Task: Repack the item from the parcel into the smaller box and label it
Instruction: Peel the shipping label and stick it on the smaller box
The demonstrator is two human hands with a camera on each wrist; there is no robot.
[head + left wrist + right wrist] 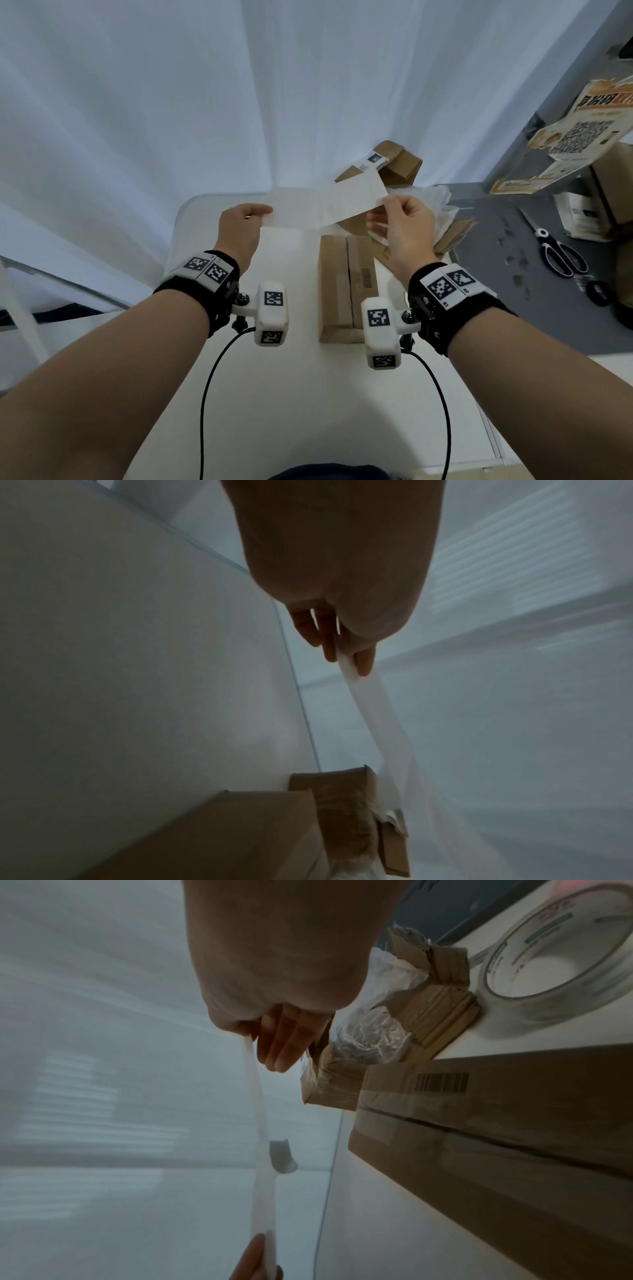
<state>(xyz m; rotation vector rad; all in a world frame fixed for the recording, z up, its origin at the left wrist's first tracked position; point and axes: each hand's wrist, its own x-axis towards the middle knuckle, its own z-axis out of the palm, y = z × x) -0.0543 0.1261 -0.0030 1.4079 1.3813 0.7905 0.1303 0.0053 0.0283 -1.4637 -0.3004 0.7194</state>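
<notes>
White label sheet (325,205) pinched by both hands above taped box (346,287); scissors (558,253) rt.

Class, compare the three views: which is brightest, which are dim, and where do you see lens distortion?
Head view: brightest, sharp, forearms stretched by the wide lens. Left wrist view: dim, left hand backlit, pinching the label. Right wrist view: dim, soft; tape roll and box bulge.

White paper sheet (329,202) plain, no print visible. Brown cardboard box (346,287) with black barcode (367,277). White table (291,394). Pale white curtain (154,102) behind. Wristbands (202,284) black, white tags with black square codes. Scissors (558,253): black-and-white handles. Clear tape roll (561,950). Orange-and-white poster (579,126), black QR code.
</notes>
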